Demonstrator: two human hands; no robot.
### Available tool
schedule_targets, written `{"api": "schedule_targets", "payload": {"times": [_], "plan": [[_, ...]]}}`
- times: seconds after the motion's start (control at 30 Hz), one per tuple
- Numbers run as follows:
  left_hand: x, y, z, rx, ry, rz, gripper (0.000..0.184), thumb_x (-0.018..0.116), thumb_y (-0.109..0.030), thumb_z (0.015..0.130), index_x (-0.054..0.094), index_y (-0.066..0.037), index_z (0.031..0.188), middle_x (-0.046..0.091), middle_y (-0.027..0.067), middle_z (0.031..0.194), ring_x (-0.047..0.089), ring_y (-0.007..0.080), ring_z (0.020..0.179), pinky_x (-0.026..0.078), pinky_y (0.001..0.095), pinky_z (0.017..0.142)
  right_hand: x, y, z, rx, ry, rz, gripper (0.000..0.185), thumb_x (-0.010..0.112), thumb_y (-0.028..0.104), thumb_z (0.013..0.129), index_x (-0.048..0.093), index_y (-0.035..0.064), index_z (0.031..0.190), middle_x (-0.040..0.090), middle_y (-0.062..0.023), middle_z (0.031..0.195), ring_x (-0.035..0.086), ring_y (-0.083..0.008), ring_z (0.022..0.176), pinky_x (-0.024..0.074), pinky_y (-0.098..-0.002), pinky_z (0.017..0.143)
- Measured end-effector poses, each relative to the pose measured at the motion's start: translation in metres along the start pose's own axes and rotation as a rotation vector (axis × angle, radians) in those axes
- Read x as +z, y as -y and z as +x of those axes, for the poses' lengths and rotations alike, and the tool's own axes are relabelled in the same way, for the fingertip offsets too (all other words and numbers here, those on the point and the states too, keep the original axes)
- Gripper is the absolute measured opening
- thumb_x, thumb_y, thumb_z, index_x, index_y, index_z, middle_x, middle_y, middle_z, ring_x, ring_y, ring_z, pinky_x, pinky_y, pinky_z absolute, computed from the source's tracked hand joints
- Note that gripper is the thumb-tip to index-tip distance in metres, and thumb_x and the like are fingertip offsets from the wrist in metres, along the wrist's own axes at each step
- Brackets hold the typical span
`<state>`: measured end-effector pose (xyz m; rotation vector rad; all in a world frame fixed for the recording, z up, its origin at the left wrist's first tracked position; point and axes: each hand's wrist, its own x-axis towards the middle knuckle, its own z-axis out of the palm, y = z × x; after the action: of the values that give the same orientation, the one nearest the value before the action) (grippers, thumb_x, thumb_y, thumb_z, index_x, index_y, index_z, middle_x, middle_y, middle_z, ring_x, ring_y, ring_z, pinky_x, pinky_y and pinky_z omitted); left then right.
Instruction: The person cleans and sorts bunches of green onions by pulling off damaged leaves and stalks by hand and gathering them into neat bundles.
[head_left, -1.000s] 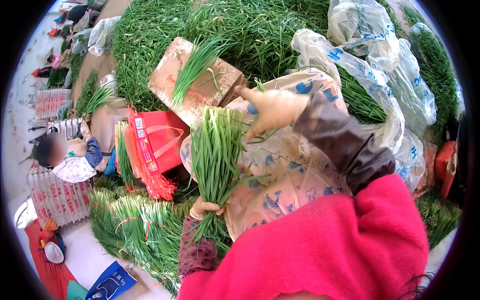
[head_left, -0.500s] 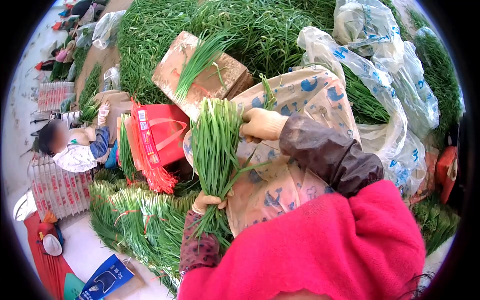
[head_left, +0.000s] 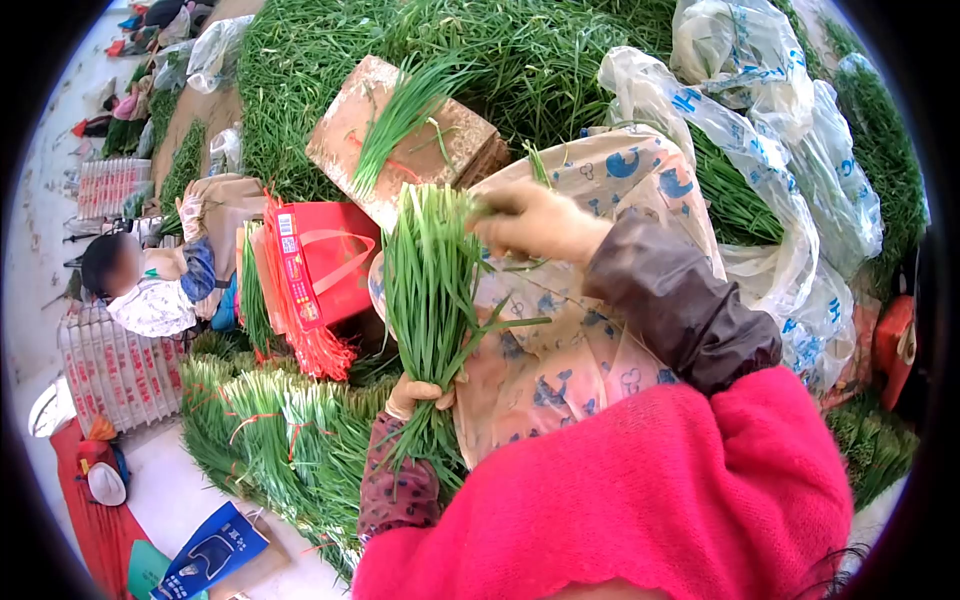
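Note:
My left hand, in a pale glove, is wrapped round the narrow lower part of a bunch of garlic chives. The bunch stands fanned out above it, cut pale ends at the top and a few leaves poking out to the right. Beside those top ends is my right hand, gloved too and smeared by motion, so whether its fingers grip anything is unclear. Beneath both lies a patterned cloth over my lap. A smaller bundle of chives rests on a worn brown block just beyond.
A red bag with red ties stands at left. Tied chive bundles line the lower left; a loose green heap fills the back. Plastic bags lie right. Another person sits at far left.
My right hand has shifted slightly right and up, away from the bunch's edge, and is now blurred. My left hand keeps its hold; the bunch has barely moved.

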<state>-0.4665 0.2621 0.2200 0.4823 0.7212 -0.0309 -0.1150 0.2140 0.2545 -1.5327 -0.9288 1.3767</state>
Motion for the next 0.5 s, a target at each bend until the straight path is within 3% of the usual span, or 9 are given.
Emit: {"api": "schedule_targets", "payload": {"times": [0.1, 0.13, 0.3, 0.33, 0.4, 0.43, 0.5], "plan": [[0.010, -0.003, 0.000, 0.009, -0.036, 0.034, 0.059, 0.072, -0.010, 0.064, 0.053, 0.007, 0.117, 0.064, 0.0160, 0.097, 0.053, 0.0173, 0.056, 0.043, 0.0276, 0.051, 0.031, -0.019, 0.013, -0.062, -0.030, -0.523, 0.042, 0.062, 0.033, 0.078, 0.064, 0.0071, 0.111, 0.068, -0.0164, 0.090, 0.065, -0.0332, 0.091, 0.0507, -0.0415, 0.079], [0.012, -0.004, 0.000, 0.003, -0.048, 0.048, 0.054, 0.073, -0.012, 0.064, 0.056, 0.007, 0.112, 0.063, 0.0154, 0.096, 0.054, 0.0169, 0.057, 0.043, 0.0277, 0.051, 0.035, -0.021, 0.020, -0.046, -0.017, -0.604, 0.035, 0.060, 0.031, 0.078, 0.067, 0.0064, 0.101, 0.067, -0.0177, 0.088, 0.065, -0.0351, 0.087, 0.0514, -0.0428, 0.076], [0.016, -0.004, 0.001, 0.010, -0.052, 0.075, 0.053, 0.074, -0.014, 0.064, 0.058, 0.007, 0.109, 0.063, 0.0154, 0.097, 0.055, 0.0165, 0.057, 0.044, 0.0265, 0.052, 0.015, -0.021, 0.034, -0.161, -0.178, -0.793, 0.027, 0.057, 0.030, 0.080, 0.068, 0.0066, 0.089, 0.067, -0.0162, 0.080, 0.065, -0.0343, 0.079, 0.0524, -0.0435, 0.072], [0.014, -0.004, 0.001, 0.006, -0.042, 0.073, 0.055, 0.074, -0.014, 0.063, 0.057, 0.007, 0.111, 0.064, 0.0153, 0.097, 0.055, 0.0165, 0.057, 0.044, 0.0261, 0.052, 0.003, -0.018, 0.048, -0.020, -0.154, -0.875, 0.027, 0.056, 0.030, 0.083, 0.068, 0.0075, 0.092, 0.067, -0.0157, 0.082, 0.066, -0.0336, 0.080, 0.0529, -0.0425, 0.072], [0.014, -0.003, 0.001, 0.004, -0.034, 0.067, 0.058, 0.074, -0.015, 0.063, 0.056, 0.006, 0.114, 0.064, 0.0153, 0.096, 0.055, 0.0164, 0.057, 0.044, 0.0256, 0.051, -0.029, -0.016, 0.057, -0.034, -0.270, -0.834, 0.027, 0.055, 0.030, 0.087, 0.067, 0.0074, 0.097, 0.068, -0.0122, 0.086, 0.066, -0.0301, 0.082, 0.0535, -0.0414, 0.073], [0.019, -0.005, 0.001, 0.006, -0.044, 0.069, 0.062, 0.074, -0.015, 0.063, 0.054, 0.006, 0.118, 0.064, 0.0151, 0.097, 0.054, 0.0163, 0.057, 0.044, 0.0255, 0.051, -0.043, 0.006, 0.054, 0.153, -0.275, -0.762, 0.028, 0.053, 0.030, 0.090, 0.066, 0.0074, 0.100, 0.068, -0.0110, 0.086, 0.067, -0.0275, 0.081, 0.0537, -0.0404, 0.073], [0.019, -0.005, 0.002, 0.014, -0.053, 0.068, 0.067, 0.074, -0.015, 0.062, 0.051, 0.006, 0.122, 0.064, 0.0149, 0.097, 0.054, 0.0162, 0.056, 0.044, 0.0253, 0.051, -0.071, -0.002, 0.064, 0.277, -0.389, -0.619, 0.032, 0.055, 0.031, 0.091, 0.061, 0.0066, 0.110, 0.067, -0.0112, 0.085, 0.066, -0.0254, 0.081, 0.0533, -0.0396, 0.074]]}}
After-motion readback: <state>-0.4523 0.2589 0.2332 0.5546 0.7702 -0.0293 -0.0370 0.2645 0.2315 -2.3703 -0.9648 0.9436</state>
